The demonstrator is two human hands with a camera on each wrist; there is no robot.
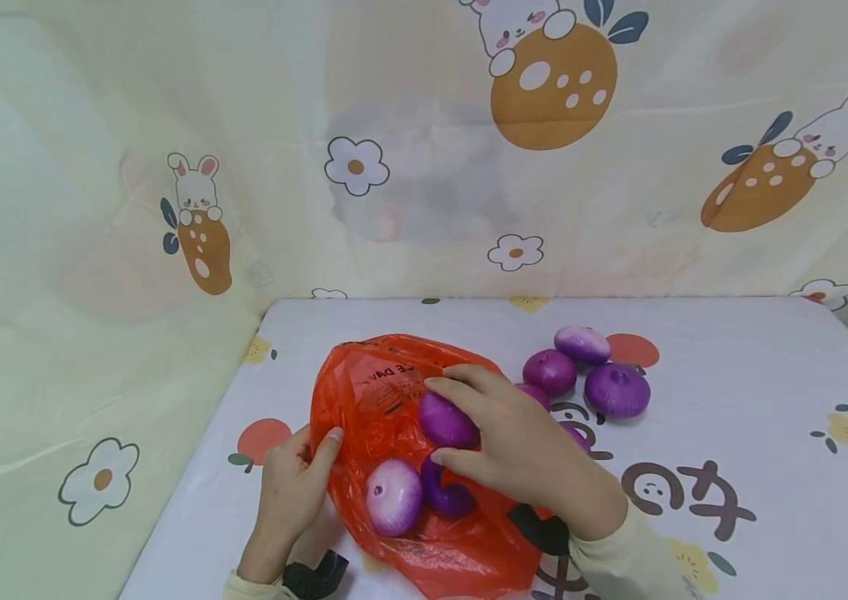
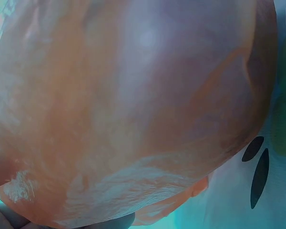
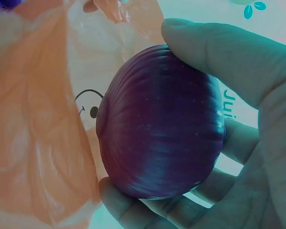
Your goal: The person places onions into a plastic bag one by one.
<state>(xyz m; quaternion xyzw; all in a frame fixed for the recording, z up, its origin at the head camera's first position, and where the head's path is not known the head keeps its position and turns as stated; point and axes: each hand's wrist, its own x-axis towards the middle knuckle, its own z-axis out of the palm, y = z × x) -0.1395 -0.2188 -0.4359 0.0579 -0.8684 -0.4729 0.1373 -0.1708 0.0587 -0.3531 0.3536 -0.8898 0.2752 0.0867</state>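
Step in hand: loading purple onions into the red plastic bag [image 1: 394, 392]; by my reading, one is on its way in right now.
Right hand [image 1: 514, 446]: its fingers are wrapped round a purple onion [image 1: 445, 421], thumb on one side and fingertips on the other, held over the bag's mouth. The right wrist view shows the same onion [image 3: 162, 124] cupped firmly, with bag plastic just behind it.
Left hand [image 1: 292, 483]: grips the near left edge of the bag, thumb pinching the plastic, holding the mouth open.
Already in the bag: a pale pink-white onion [image 1: 394, 497] and a darker purple one [image 1: 448, 497], lying side by side.
Waiting on the bench [image 1: 731, 400]: three more onions [image 1: 583, 369] in a cluster to the right of the bag, with others partly hidden behind the right hand.
Next move, as I judge it: lower the held onion beside the two inside, let the fingers spread, keep the left hand's hold so the mouth does not collapse, then reach for the cluster.
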